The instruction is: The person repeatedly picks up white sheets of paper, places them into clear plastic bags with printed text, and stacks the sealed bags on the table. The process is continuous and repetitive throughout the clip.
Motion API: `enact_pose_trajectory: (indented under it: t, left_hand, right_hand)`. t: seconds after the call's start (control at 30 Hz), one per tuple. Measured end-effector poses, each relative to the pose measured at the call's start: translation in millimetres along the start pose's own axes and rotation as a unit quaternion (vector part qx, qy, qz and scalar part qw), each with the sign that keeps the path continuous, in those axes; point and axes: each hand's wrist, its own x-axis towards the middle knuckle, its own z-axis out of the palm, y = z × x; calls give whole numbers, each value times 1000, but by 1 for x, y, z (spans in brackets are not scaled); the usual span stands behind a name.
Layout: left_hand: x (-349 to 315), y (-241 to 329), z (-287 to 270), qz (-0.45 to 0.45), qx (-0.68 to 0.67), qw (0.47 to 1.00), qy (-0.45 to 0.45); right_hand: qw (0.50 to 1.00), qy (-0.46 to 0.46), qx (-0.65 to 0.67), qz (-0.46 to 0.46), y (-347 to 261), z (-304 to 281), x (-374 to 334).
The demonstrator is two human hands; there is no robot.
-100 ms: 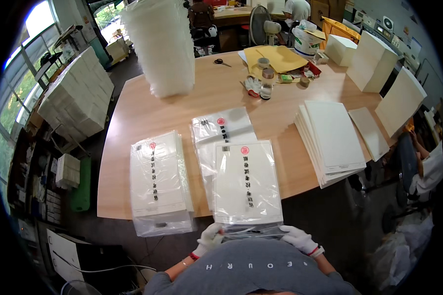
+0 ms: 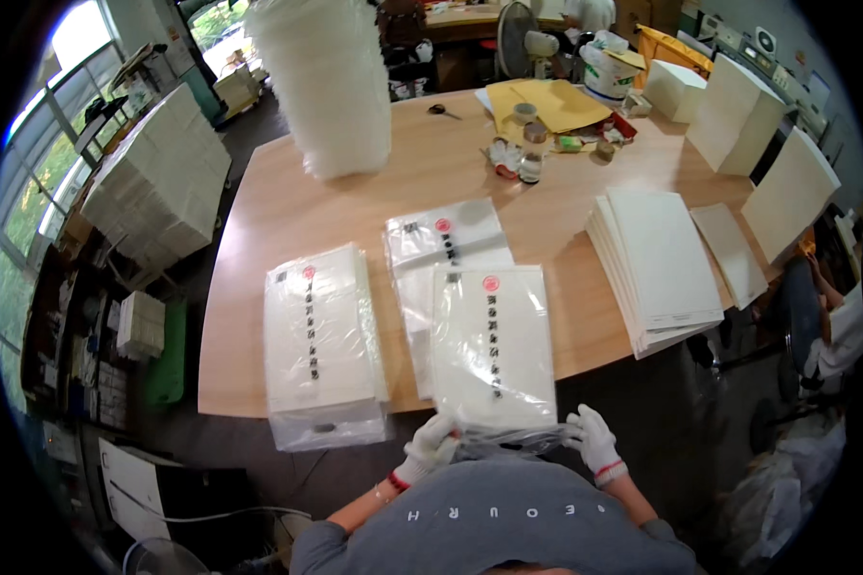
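Two corners, one flap [image 2: 510, 442]: our left hand [image 2: 430, 448] pinches the left; right hand [image 2: 593, 443] half-curled at the right, hold unclear.
Clear plastic bag [image 2: 494, 350]: white-filled, overhanging the table's [image 2: 259, 206] front edge.
Bag step: likely we're straightening its flap.
Next move: calls for even tension.

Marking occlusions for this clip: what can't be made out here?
Head view: whether left hand and right hand firmly pinch the front bag; too small and blurred.
Head view: lower right part of the rear bag; covered by the front bag.
Head view: top of the tall white pile; cut off by the upper edge.
Head view: head of the person at the back; cut off by the upper edge.
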Motion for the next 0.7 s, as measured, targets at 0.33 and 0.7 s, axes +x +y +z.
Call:
enact_pose_trajectory:
  t: [0.33, 0.7]
  left_hand:
    - [-34, 15, -99, 160, 15, 837, 523]
    - [-160, -221, -199, -220, -200, 707, 642]
  right_hand:
    - [938, -345, 20, -13, 8, 219, 55]
    - [875, -393, -276, 54, 107, 303, 69]
